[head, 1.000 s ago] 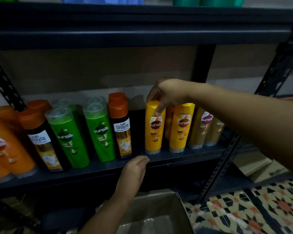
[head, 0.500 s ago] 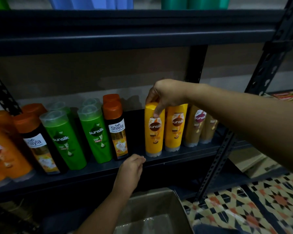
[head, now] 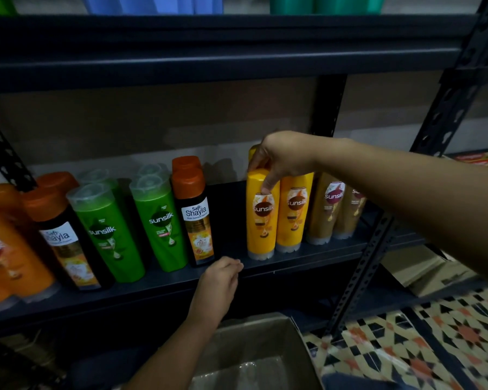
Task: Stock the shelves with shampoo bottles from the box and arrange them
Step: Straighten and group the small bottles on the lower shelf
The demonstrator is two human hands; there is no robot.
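Observation:
My right hand (head: pixel 282 159) grips the top of a yellow Sunsilk bottle (head: pixel 261 220) standing upright on the dark shelf (head: pixel 231 249), beside a second yellow bottle (head: pixel 293 212). My left hand (head: pixel 219 280) rests loosely curled on the shelf's front edge, holding nothing. Left of the gap stand a black Shayla bottle (head: pixel 196 218), green Sunsilk bottles (head: pixel 158 220), and orange bottles (head: pixel 9 257). Gold Sunsilk bottles (head: pixel 326 209) stand to the right. The open cardboard box (head: pixel 254 350) sits below the shelf; its inside looks almost empty.
A perforated metal upright (head: pixel 364 271) rises at the right of the shelf. Blue and green bottles (head: pixel 324 4) stand on the shelf above. Patterned floor tiles (head: pixel 434 342) lie at the lower right, and a flat cardboard piece (head: pixel 423 268) lies on the lower shelf.
The yellow bottle under my right hand has been pushed closer against the second yellow bottle. My left hand stays on the shelf edge, its fingers a little more curled.

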